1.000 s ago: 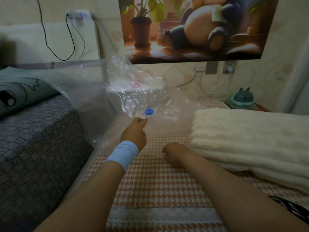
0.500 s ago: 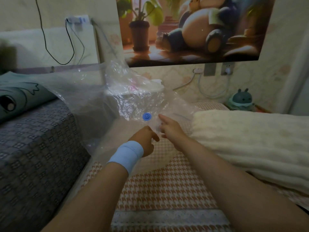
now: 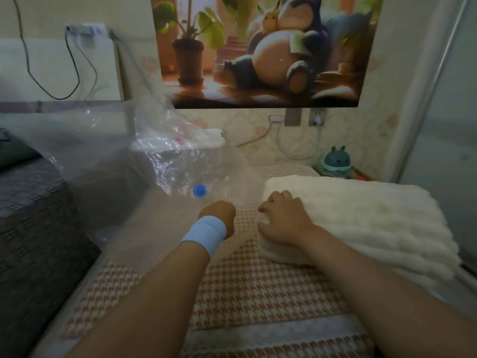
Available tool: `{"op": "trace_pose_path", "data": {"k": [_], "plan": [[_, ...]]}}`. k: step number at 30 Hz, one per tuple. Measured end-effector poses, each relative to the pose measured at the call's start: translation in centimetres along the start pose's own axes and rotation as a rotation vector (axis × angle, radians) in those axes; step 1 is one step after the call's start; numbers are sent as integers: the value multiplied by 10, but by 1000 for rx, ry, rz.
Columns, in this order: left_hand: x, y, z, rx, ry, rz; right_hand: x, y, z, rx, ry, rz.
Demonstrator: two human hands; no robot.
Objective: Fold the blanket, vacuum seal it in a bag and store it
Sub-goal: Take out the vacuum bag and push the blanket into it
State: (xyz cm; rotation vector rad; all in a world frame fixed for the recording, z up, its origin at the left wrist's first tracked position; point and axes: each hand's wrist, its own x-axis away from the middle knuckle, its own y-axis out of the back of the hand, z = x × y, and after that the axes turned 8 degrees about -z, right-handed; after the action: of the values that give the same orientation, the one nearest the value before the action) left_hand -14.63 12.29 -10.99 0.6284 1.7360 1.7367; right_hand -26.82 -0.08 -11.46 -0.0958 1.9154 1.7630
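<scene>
A folded cream fluffy blanket [image 3: 361,223] lies on the right of the orange houndstooth bed cover [image 3: 258,288]. My right hand [image 3: 281,219] grips its near left corner, fingers curled into the pile. A clear plastic vacuum bag [image 3: 124,182] with a round blue valve [image 3: 199,190] billows up at the centre left. My left hand [image 3: 222,215], a light blue band at the wrist, holds the bag's edge just below the valve; its fingers are hidden behind the fist.
A grey patterned quilt [image 3: 33,228] fills the left side. A small teal toy [image 3: 336,161] sits by the wall at the back right, under sockets with white cables. A large poster [image 3: 265,50] hangs above. A pale wall or door runs down the far right.
My right hand has left the bag near the valve and moved right onto the blanket's corner. My left hand stays at the bag's edge. The camera has tilted slightly.
</scene>
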Motion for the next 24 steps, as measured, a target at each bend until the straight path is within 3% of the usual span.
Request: {"op": "trace_pose_path", "data": {"k": [3, 6, 9, 15, 21, 24], "plan": [[-4, -7, -10, 145, 5, 21, 23, -18, -1, 170, 64, 110], [-6, -3, -19, 193, 2, 19, 43, -48, -10, 341, 38, 19], [-5, 4, -24, 219, 33, 22, 46, -55, -15, 302, -65, -62], [-9, 3, -19, 501, 86, -86, 27, -53, -29, 306, -61, -22], [-4, -10, -15, 481, 31, 18, -1, -13, -47, 139, -206, -210], [-7, -11, -16, 715, 88, -62, -9, 6, -46, 115, -262, -344]]}}
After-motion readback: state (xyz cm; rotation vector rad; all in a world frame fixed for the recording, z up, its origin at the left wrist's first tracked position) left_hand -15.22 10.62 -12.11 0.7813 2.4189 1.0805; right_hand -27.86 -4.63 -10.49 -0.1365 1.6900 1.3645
